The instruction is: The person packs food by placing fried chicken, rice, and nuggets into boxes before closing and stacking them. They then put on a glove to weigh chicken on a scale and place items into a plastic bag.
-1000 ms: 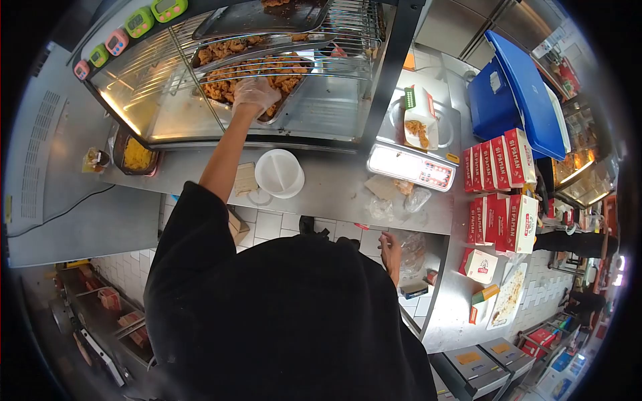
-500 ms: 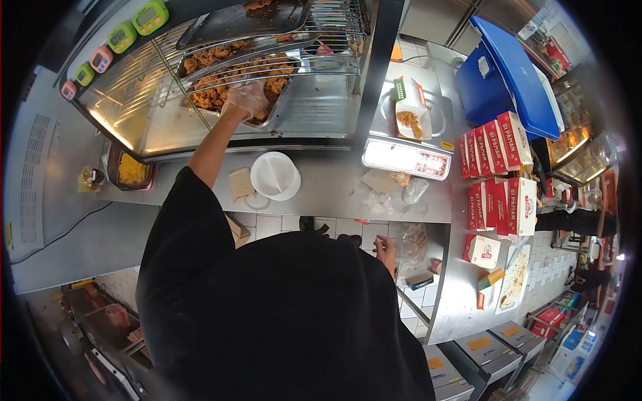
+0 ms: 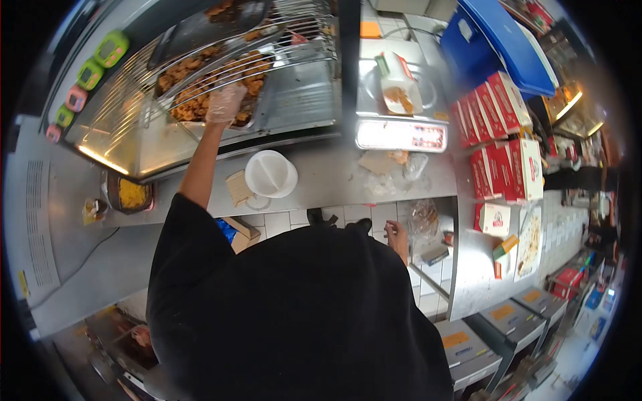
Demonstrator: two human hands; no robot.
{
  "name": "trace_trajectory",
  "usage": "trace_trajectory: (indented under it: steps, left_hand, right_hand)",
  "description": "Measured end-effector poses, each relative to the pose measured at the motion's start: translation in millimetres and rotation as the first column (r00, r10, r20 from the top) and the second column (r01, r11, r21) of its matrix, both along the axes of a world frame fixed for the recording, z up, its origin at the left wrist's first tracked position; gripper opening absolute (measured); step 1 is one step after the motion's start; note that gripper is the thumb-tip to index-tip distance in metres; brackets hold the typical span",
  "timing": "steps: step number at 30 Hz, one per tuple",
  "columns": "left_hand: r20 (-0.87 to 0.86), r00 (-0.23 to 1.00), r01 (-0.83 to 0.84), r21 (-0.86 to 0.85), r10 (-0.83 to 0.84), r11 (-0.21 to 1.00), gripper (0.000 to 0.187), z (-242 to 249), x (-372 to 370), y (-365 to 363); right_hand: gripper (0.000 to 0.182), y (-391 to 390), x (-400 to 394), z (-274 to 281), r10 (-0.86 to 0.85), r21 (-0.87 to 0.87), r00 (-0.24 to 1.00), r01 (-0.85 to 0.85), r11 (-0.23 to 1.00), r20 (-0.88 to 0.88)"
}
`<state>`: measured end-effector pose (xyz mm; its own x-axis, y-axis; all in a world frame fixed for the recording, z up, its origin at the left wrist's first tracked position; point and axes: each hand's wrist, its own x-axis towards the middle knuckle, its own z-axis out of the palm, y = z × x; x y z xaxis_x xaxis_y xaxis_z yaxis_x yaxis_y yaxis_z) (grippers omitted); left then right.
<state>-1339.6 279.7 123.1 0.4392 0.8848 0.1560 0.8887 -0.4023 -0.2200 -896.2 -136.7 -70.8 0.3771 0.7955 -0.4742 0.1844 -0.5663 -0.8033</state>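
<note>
My left hand (image 3: 226, 103), in a clear plastic glove, reaches under a wire rack into the lit warming case. It is at the front of a metal tray (image 3: 245, 121) of fried chicken pieces (image 3: 192, 100). Its fingers are blurred and partly hidden, so I cannot see whether they grip a piece. My right hand (image 3: 396, 237) hangs beside my body at the counter's edge, fingers loosely bent and apart, with nothing visible in it. A white open carton (image 3: 401, 87) holding some chicken sits on the scale (image 3: 401, 136) to the right.
A divided white tub (image 3: 271, 174) stands on the steel counter (image 3: 321, 177) before the case. Red-and-white boxes (image 3: 511, 170) and a blue cooler (image 3: 488, 47) are to the right. Timers (image 3: 89, 73) line the case's left side. Yellow food (image 3: 134, 194) fills a container at left.
The view has turned and shifted slightly. My left hand has moved left along the tray's front, still inside the case. My right hand stays low at my side.
</note>
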Motion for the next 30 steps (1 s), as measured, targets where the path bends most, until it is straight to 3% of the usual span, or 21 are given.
trace_trajectory:
  steps: [1, 3, 5, 7, 8, 9, 11, 13, 15, 17, 18, 19, 20, 21, 23, 24, 26, 28, 30]
  left_hand:
    - [0.197, 0.980, 0.019, 0.067, -0.032, 0.998, 0.014, -7, 0, 0]
    - [0.427, 0.891, -0.131, -0.081, 0.153, 0.988, 0.017, 7, 15, -18]
    - [0.684, 0.680, -0.156, -0.220, 0.266, 0.963, 0.019, 53, 62, -75]
    - [0.657, 0.752, 0.003, -0.087, 0.055, 0.996, 0.022, 0, 78, -94]
    - [0.830, 0.551, 0.351, -0.325, 0.087, 0.878, 0.022, 33, 110, -130]
    - [0.825, 0.542, 0.400, -0.420, 0.159, 0.815, 0.020, 22, 138, -151]
    - [0.833, 0.552, 0.575, -0.353, -0.032, 0.738, 0.018, 34, 203, -165]
    - [0.845, 0.530, 0.570, -0.296, -0.068, 0.767, 0.016, 20, 261, -149]
    - [0.870, 0.491, 0.479, -0.239, -0.033, 0.845, 0.017, 25, 315, -127]
    - [0.903, 0.354, 0.435, -0.388, 0.241, 0.812, 0.022, 21, 363, -91]
    - [0.907, 0.353, 0.443, -0.378, 0.230, 0.813, 0.022, 13, 378, -68]
    - [0.854, 0.505, 0.386, -0.352, 0.124, 0.853, 0.027, 2, 389, -44]
    - [0.762, 0.648, 0.334, -0.313, 0.025, 0.889, 0.034, -1, 395, -32]
    - [0.759, 0.651, 0.341, -0.308, 0.013, 0.888, 0.034, 9, 396, -38]
    - [0.515, 0.846, 0.268, -0.191, -0.136, 0.944, 0.046, 28, 393, -53]
    - [0.508, 0.831, 0.315, -0.092, -0.228, 0.945, 0.050, 19, 384, -54]
    - [0.624, 0.768, 0.368, -0.249, -0.142, 0.896, 0.052, 53, 356, -89]
    - [0.632, 0.768, 0.352, -0.282, -0.103, 0.892, 0.040, 42, 318, -119]
    - [0.719, 0.654, 0.319, -0.544, 0.234, 0.776, 0.032, 39, 285, -159]
  right_hand:
    - [0.032, -2, 1, 2, -0.014, 0.000, 1.000, 0.014, 1.000, -0.003]
    - [0.032, -13, 4, -8, -0.065, -0.022, 0.998, 0.066, 0.998, 0.022]
    - [0.032, -16, 8, -16, -0.063, 0.000, 0.998, 0.063, 0.998, 0.018]
    - [0.032, -21, 10, -17, -0.103, 0.003, 0.994, 0.103, 0.995, 0.046]
    - [0.032, -23, 8, -13, -0.170, 0.004, 0.985, 0.170, 0.985, 0.017]
    - [0.032, -28, 7, -9, -0.228, -0.004, 0.974, 0.228, 0.974, -0.011]
    - [0.033, -35, 6, -11, -0.243, 0.003, 0.970, 0.243, 0.970, -0.013]
    - [0.033, -36, 5, -9, -0.217, -0.030, 0.975, 0.216, 0.976, -0.039]
    - [0.032, -38, 6, -9, -0.217, -0.015, 0.976, 0.217, 0.976, -0.034]
    - [0.031, -40, 9, -4, -0.198, -0.020, 0.979, 0.197, 0.980, -0.040]
    - [0.031, -42, 13, -5, -0.190, -0.010, 0.981, 0.189, 0.982, -0.031]
    - [0.031, -44, 17, -9, -0.199, 0.002, 0.979, 0.199, 0.980, -0.033]
    - [0.030, -48, 21, -14, -0.219, 0.008, 0.975, 0.219, 0.976, -0.034]
    - [0.030, -55, 25, -19, -0.237, 0.012, 0.971, 0.238, 0.971, -0.036]
    - [0.030, -65, 34, -33, -0.260, 0.032, 0.965, 0.262, 0.965, -0.045]
    - [0.032, -73, 39, -47, -0.295, 0.067, 0.955, 0.297, 0.953, -0.038]
    - [0.032, -86, 48, -57, -0.347, 0.067, 0.937, 0.349, 0.935, -0.043]
    - [0.032, -93, 55, -48, -0.418, 0.037, 0.903, 0.424, 0.905, -0.100]
    - [0.034, -90, 61, -33, -0.451, 0.045, 0.886, 0.457, 0.888, -0.103]
